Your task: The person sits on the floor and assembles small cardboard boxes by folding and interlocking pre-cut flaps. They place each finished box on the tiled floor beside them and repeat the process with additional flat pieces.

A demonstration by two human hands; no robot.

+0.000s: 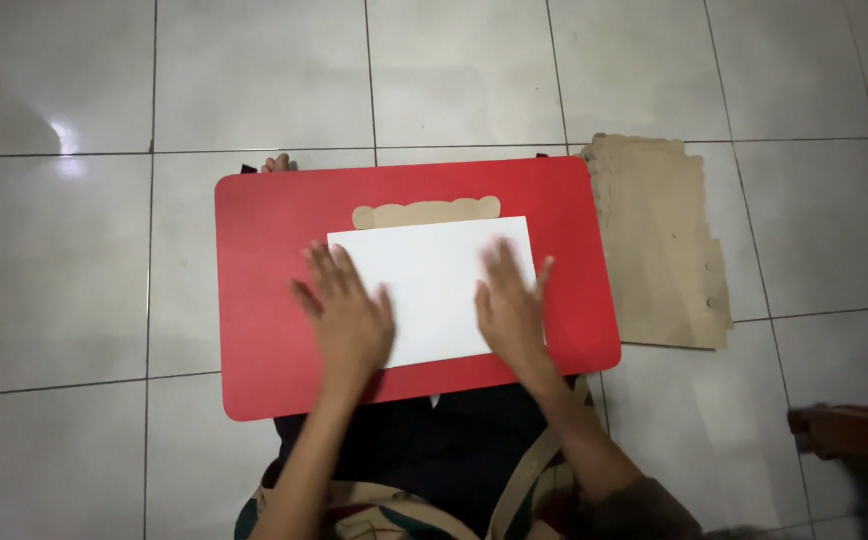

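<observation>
Red tray sits across the person's lap, on a grey tile floor. White paper lies flat near the tray's centre, long edge left to right.

Left hand — palm down, fingers spread, flat on the paper's lower left corner, part of the hand over the red surface at about 8 o'clock from the sheet's centre. Nothing gripped; it only presses.

Right hand — also palm down and spread, pressing the paper's right edge at about 4 o'clock. Slightly blurred. It holds nothing.

A tan card strip with a scalloped top edge lies at 12 o'clock from the paper, touching or tucked just under the sheet's upper edge; cannot tell which.

Off the tray at 3 o'clock, a worn cardboard sheet lies on the floor, ragged edges, a few small holes along its right side. Its left edge runs just beside the tray.

A brownish blurred object at the frame's lower right — unclear what it is.
</observation>
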